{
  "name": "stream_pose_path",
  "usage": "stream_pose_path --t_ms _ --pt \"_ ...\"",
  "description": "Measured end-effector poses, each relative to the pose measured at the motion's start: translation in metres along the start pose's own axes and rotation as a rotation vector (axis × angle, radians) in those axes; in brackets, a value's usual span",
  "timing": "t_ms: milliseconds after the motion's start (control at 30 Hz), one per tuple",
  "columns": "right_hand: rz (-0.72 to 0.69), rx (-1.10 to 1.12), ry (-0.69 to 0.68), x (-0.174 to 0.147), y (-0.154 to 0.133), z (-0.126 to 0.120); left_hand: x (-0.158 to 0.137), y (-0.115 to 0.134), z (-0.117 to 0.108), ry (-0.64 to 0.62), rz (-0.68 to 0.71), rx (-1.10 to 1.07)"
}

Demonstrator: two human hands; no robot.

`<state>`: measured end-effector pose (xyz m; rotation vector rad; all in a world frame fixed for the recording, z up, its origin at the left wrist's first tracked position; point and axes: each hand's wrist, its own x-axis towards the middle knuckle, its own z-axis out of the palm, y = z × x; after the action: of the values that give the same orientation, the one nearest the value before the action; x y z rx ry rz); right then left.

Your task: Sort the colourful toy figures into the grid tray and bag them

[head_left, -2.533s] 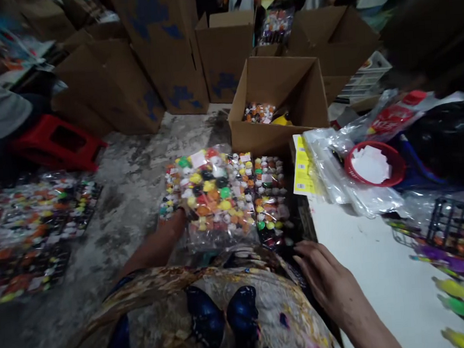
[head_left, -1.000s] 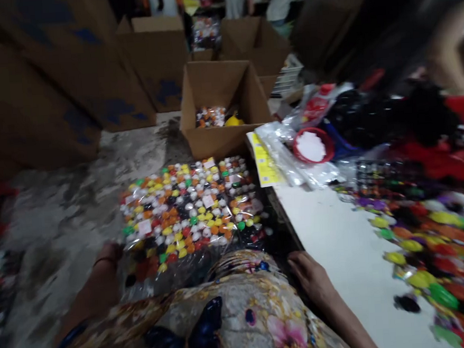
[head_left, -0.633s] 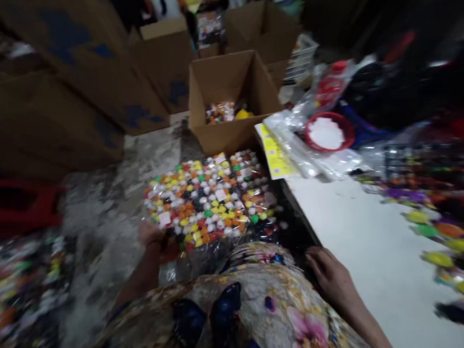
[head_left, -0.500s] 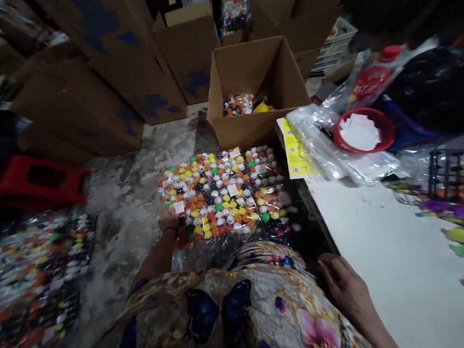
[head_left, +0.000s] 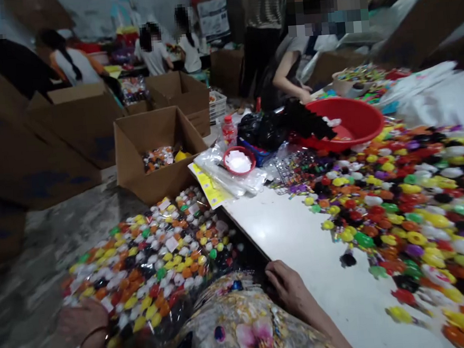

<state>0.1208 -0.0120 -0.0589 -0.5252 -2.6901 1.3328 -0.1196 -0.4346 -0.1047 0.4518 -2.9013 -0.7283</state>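
Clear plastic bags (head_left: 143, 265) packed with small colourful plastic pieces in white, yellow, orange, black and green lie side by side in front of me. White labels show on several of them. At their near left edge, my left hand (head_left: 83, 318) is closed on a bag beside a white label (head_left: 107, 304); motion blurs its fingers. My right hand (head_left: 290, 287) rests at the edge of the white table (head_left: 283, 218), fingers loosely bent and holding nothing. Part of its fingertips is hidden past the edge.
A cardboard box (head_left: 137, 188) with filled bags stands ahead. On the table are a yellow sheet (head_left: 211, 188), plastic sleeves, a small red bowl (head_left: 240, 171) of white slips, a bottle (head_left: 228, 131), a large red basin (head_left: 357, 141) and heaped colourful pieces (head_left: 413, 209). Other people work beyond.
The view has swung up and to the right, bringing in the heaped pieces, the red basin and other people. My left hand remains at the bags' left edge; my right stays by the table edge.
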Motion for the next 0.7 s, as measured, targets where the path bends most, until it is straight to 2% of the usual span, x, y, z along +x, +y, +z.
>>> stream_pose_path --t_ms 67,100,200,267,400,500,600,700 --pt "0.050 0.027 0.032 -0.008 0.003 -0.004 0.011 0.021 0.018 0.154 0.023 -0.013" --pt "0.081 0.045 0.053 -0.012 0.004 -0.005 0.016 0.036 0.028 0.181 0.103 -0.041" --pt "0.192 0.124 0.109 -0.022 0.007 -0.009 0.024 0.101 0.056 0.092 0.570 -0.186" --pt "0.258 0.192 0.147 -0.027 0.008 -0.009 0.017 0.153 0.071 0.040 0.895 -0.289" --pt "0.353 0.376 0.246 -0.033 0.013 -0.005 -0.028 0.261 0.095 -0.070 1.476 -0.391" --pt "0.394 0.530 0.332 -0.034 0.019 0.000 -0.078 0.338 0.112 -0.191 1.782 -0.341" --pt "0.413 0.597 0.412 -0.033 0.021 0.004 -0.126 0.406 0.129 -0.276 1.879 -0.204" --pt "0.392 0.584 0.474 -0.034 0.019 0.007 -0.162 0.457 0.141 -0.320 1.801 -0.007"
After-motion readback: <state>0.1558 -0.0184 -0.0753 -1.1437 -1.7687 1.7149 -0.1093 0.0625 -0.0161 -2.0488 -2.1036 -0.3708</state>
